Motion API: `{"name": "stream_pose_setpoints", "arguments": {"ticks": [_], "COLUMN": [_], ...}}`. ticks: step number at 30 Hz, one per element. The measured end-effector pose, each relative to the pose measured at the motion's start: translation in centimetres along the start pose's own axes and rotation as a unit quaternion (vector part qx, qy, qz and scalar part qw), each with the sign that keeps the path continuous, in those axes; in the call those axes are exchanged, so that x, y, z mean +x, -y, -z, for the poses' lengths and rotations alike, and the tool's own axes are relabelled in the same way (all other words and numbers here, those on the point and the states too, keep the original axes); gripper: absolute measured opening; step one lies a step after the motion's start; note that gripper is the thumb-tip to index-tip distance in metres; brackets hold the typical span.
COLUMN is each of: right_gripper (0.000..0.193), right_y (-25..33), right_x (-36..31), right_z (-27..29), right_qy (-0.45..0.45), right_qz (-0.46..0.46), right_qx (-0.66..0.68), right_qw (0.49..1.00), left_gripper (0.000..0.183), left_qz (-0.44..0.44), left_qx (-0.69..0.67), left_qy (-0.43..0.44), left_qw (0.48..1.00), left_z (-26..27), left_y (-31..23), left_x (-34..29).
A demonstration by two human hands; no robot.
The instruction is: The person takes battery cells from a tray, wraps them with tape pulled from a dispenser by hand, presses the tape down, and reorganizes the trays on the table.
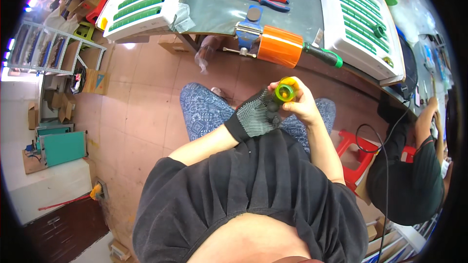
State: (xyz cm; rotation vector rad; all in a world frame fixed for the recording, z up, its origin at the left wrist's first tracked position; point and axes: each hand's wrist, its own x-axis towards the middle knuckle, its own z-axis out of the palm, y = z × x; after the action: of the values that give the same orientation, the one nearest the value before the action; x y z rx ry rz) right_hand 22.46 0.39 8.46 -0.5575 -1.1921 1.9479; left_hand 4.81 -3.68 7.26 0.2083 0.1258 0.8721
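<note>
A small green and yellow hollow ring-shaped piece [284, 92] is held over my lap, its opening facing up. My bare right hand [301, 101] is closed around its right side. My left hand [257, 113], in a black glove with pale dots, has its fingers curled against the piece's left side; some of them are hidden. Beyond my hands, a blue vise [249, 30] is fixed at the bench edge. An orange cylinder [280, 46] sits beside it, with a green and black tool handle [323, 54] projecting from its right end.
Red and blue handled pliers [267, 1] lie on the grey bench mat [209, 5]. White frames with green slats stand left [146, 2] and right [360, 19]. To my right sits another person [407, 180] near a red stool [353, 156], with a black cable [386, 180] hanging between us.
</note>
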Motion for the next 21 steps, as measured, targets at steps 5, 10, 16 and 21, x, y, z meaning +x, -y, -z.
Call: {"name": "stream_pose_setpoints", "arguments": {"ticks": [5, 10, 16, 21], "right_gripper": [0.057, 0.049, 0.047, 0.046], "right_y": [-0.1, -0.1, 0.2, -0.1], "right_x": [-0.6, -0.4, -0.5, -0.3], "right_z": [0.7, 0.2, -0.3, -0.4], "right_qy": [-0.081, -0.054, -0.041, -0.076], "right_qz": [-0.019, -0.033, -0.065, -0.036], "right_qx": [-0.063, -0.069, -0.074, -0.107], "right_qw": [0.995, 0.996, 0.994, 0.991], "left_gripper": [0.044, 0.043, 0.028, 0.022], "left_qz": [-0.221, -0.160, -0.137, -0.145], "left_qx": [0.656, 0.846, 0.844, 0.802], "left_qy": [-0.202, -0.023, 0.066, -0.016], "left_qw": [0.693, 0.507, 0.514, 0.579], "left_z": [-2.4, -7.0, -4.9, -4.0], "left_y": [-3.8, -7.5, -7.7, -6.9], "left_x": [-1.8, -0.7, -0.1, -0.2]}}
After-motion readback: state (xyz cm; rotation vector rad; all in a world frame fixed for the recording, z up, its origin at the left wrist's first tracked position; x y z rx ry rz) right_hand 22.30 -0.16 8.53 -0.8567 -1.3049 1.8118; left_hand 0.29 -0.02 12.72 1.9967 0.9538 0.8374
